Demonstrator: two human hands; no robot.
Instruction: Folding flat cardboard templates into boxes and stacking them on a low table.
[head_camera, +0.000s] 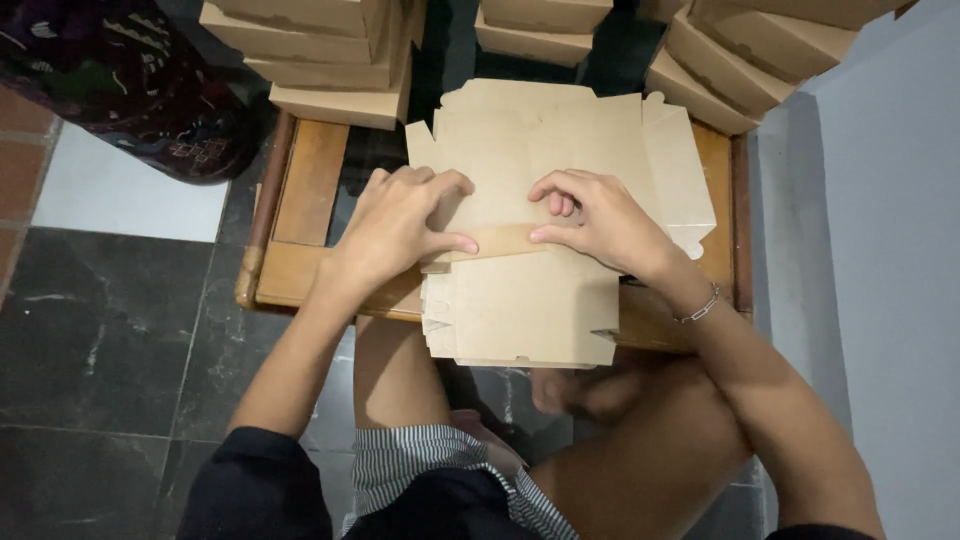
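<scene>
Now both hands' fingers (455, 243) pinch the flat cardboard sheet's (530, 300) folded strip.

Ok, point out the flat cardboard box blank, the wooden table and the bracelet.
flat cardboard box blank (545, 135): head view, upper panel.
wooden table (310, 180): head view, bare left slat.
bracelet (700, 305): head view, chain links on the right wrist.

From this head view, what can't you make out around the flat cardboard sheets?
- Sheet count: flat cardboard stack shows edges only.
- Fold under left hand and right hand: fingers cover it.
- Folded boxes: cut by top edge.
- Wooden table: mostly covered by sheets.
</scene>
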